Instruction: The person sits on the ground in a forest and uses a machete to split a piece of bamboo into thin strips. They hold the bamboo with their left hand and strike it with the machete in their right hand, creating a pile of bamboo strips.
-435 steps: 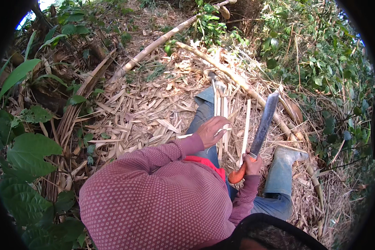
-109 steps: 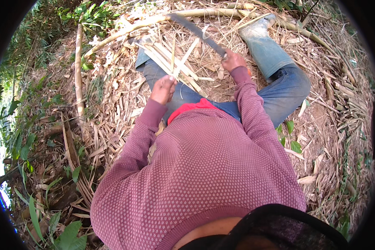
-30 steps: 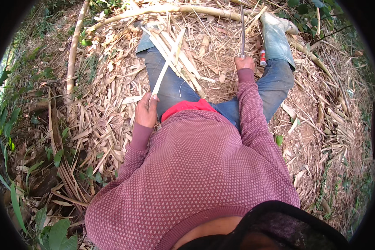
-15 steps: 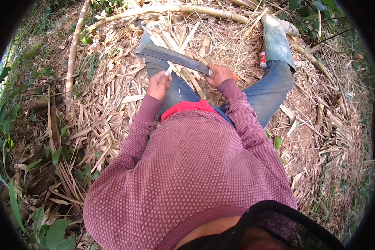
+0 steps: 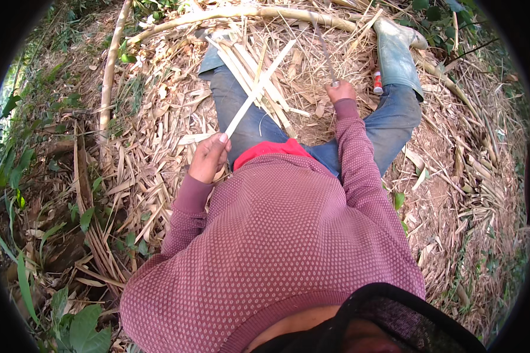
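Observation:
My left hand (image 5: 209, 157), beside my left thigh, pinches the near end of a pale, flat bamboo strip (image 5: 258, 90) between thumb and fingers. The strip slants away to the right, over my left leg. Several similar split strips (image 5: 239, 66) lie in a loose bundle across that leg and the ground between my legs. Beyond my right thigh, my right hand (image 5: 342, 92) is closed on the handle of a machete. Its blade (image 5: 322, 49) points away from me and shows almost edge-on as a thin dark line, apart from the strip. The handle is mostly hidden in my fist.
A long pole (image 5: 265, 11) lies across the far side, and another pole (image 5: 111, 73) lies at the left. A small red-and-white container (image 5: 377, 83) rests by my right boot (image 5: 396, 57). Dry leaves and shavings (image 5: 135, 170) cover the ground; green plants (image 5: 79, 320) edge the left.
My left hand has drawn back toward me with the strip. My right hand has moved away and to the right, swinging the machete from lying across the strip to pointing away.

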`<state>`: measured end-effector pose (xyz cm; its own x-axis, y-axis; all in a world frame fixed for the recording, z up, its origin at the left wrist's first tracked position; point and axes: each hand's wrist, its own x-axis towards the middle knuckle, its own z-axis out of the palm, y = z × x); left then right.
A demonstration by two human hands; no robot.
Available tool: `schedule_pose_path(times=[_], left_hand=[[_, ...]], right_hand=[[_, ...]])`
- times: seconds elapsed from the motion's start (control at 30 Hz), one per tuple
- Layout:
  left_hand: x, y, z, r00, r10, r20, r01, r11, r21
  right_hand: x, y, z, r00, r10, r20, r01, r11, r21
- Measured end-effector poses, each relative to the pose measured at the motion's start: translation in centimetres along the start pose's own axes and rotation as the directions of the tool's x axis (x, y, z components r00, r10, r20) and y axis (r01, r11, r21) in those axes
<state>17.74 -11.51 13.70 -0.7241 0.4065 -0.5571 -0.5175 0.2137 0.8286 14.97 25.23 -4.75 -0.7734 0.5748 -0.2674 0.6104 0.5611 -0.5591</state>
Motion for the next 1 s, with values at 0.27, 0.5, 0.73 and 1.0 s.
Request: schedule_pose_path(times=[0.27,0.5,0.73,1.0], left_hand=[[9.5,-2.8,1.2,0.978,0.146,-0.149,-0.186,0.934,-0.305],[17.1,-2.6,7.8,0.963,0.270,-0.007,-0.207,0.722,-0.660],[17.5,-5.6,11.0,0.982,0.189,0.032,-0.119,0.733,-0.670],[18.3,2.3,4.5,0.444,0.875,-0.192,-0.670,0.467,0.577]], right_hand=[[-6.5,-6.2,-0.3,0.941,-0.222,0.256,-0.111,0.511,0.852],[-9.5,-9.2,1.0,0.912,-0.409,0.018,0.201,0.487,0.850],[-9.5,-8.1,1.9,0.922,-0.384,-0.051,0.288,0.592,0.753],[-7.6,-5.2,-0.1,0.853,-0.521,0.026,0.368,0.636,0.678]])
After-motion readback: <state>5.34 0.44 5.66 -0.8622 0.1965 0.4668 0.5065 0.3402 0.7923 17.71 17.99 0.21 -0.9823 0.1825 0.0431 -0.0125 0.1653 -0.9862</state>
